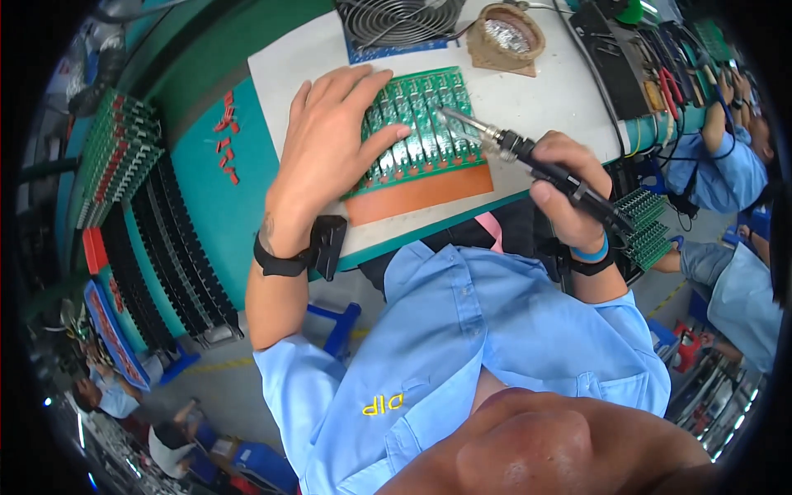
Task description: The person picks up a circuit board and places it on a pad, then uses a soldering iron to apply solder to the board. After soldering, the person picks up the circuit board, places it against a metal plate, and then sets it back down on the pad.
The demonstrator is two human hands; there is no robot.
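Observation:
A green circuit board panel (429, 115) with rows of solder joints lies on the white work surface, over an orange-brown sheet (421, 195). My left hand (334, 124) rests on the panel's left side, fingers stretched out and thumb lying across the board. In my right hand (573, 186) is a black soldering iron (569, 186), gripped round its handle. Its metal tip points left over the right part of the panel; whether it touches a joint I cannot tell.
Behind the panel stand a fan (400, 21) and a brown pot (505, 37) with shiny metal bits. Small red parts (227, 136) lie on the green mat at left, near stacked boards (120, 157) and black racks (181, 247). Hand tools (668, 87) lie at right, near co-workers.

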